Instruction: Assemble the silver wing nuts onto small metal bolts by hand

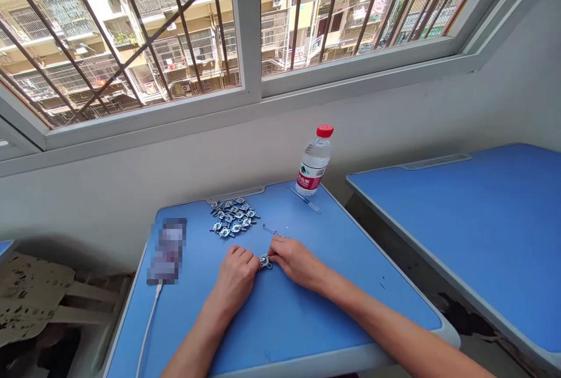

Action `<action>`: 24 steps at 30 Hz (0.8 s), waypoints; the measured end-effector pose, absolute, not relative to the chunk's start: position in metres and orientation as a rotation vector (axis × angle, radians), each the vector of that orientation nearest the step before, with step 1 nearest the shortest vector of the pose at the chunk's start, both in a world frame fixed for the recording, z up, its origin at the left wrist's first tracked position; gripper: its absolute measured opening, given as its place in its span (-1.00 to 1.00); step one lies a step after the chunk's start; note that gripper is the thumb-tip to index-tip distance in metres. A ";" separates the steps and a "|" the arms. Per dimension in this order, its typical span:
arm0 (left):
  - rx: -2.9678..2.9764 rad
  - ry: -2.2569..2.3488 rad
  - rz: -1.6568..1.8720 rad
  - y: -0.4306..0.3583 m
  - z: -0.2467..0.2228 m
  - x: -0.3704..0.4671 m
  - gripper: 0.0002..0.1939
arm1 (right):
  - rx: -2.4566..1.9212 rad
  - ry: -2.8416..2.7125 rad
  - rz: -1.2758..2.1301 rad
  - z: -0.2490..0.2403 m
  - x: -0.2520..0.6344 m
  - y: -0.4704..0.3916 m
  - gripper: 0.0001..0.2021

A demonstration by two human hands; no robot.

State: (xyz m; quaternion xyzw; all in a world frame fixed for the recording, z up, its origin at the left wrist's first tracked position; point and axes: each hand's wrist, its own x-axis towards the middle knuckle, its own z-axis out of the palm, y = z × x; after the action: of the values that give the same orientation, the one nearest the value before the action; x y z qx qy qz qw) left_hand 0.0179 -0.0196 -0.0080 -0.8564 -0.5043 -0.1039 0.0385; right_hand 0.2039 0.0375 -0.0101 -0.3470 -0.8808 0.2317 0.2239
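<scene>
A small silvery metal fitting (265,260) with a rounded body sits between my two hands, low over the desk's middle. My left hand (238,277) is closed, its thumb and forefinger gripping the fitting from the left. On the other side, my right hand (294,261) pinches the fitting's right edge with curled fingers. The fingertips hide part of it, and its exact kind is too small to make out. Beyond my hands lies a cluster of several similar metal fittings (228,218). A thin clear pen-like stick (274,231) lies just past my right hand.
A water bottle (314,162) with a red cap stands at the blue desk's (307,331) back right corner, a blue pen (305,200) before it. At left lies a blurred phone (167,251) with a white cable (149,325). Another blue desk (482,214) stands right.
</scene>
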 end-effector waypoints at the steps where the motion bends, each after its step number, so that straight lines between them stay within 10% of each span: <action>1: -2.627 -1.544 -0.316 -0.020 -0.008 0.019 -0.69 | -0.950 -2.437 0.627 -0.011 0.204 0.038 -0.76; 24: -2.744 -1.760 -0.336 -0.020 0.006 0.019 -0.87 | -0.706 -2.532 0.556 -0.020 0.207 0.042 -0.76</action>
State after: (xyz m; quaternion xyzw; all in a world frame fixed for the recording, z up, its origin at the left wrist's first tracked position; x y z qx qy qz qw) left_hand 0.0193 -0.0204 0.0063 -0.8353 -0.5359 -0.1023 -0.0677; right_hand 0.2068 0.0422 -0.0201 -0.2560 -0.9181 0.2017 0.2254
